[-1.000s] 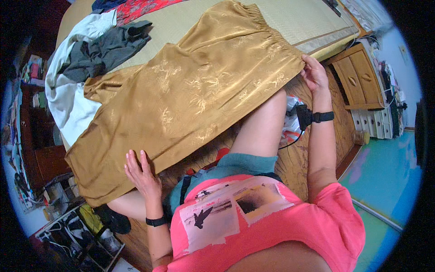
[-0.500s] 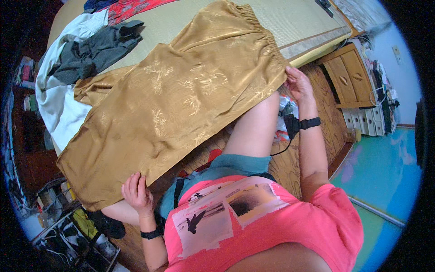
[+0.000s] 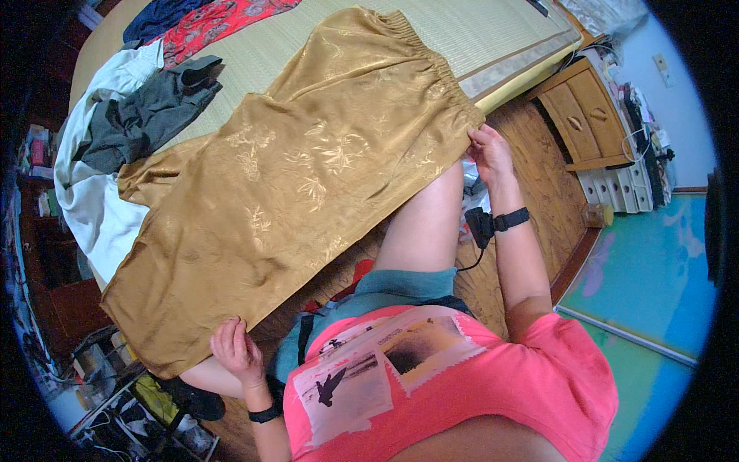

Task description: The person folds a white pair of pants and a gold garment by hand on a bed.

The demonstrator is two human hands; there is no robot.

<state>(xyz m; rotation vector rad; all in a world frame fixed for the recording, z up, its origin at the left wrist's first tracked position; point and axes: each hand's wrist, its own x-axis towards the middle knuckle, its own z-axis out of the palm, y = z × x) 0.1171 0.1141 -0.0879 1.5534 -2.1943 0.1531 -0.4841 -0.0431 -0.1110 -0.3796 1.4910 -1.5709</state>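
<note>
Shiny gold trousers [image 3: 292,177] with a faint leaf pattern and a gathered elastic waistband [image 3: 439,65] lie spread across the bed edge and over my legs. My right hand [image 3: 490,152] is closed on the waistband's near corner, thumb and fingers pinching the cloth. Lower down, on the left, my left hand [image 3: 236,350] pinches the near side edge of the trouser leg close to its hem. One leg lies folded partly beneath the other, so its full shape is hidden.
White cloth [image 3: 92,200] and a dark grey garment [image 3: 150,112] lie on the left of the bed mat [image 3: 477,38]. Behind them are red patterned cloth [image 3: 223,27] and navy cloth. A wooden drawer cabinet [image 3: 585,115] stands right; a shoe rack [image 3: 146,431] stands lower left.
The view has shifted slightly. My right hand's fingers have closed more tightly on the waistband corner. My left hand stays at the leg's edge, and the trousers lie nearly as before.
</note>
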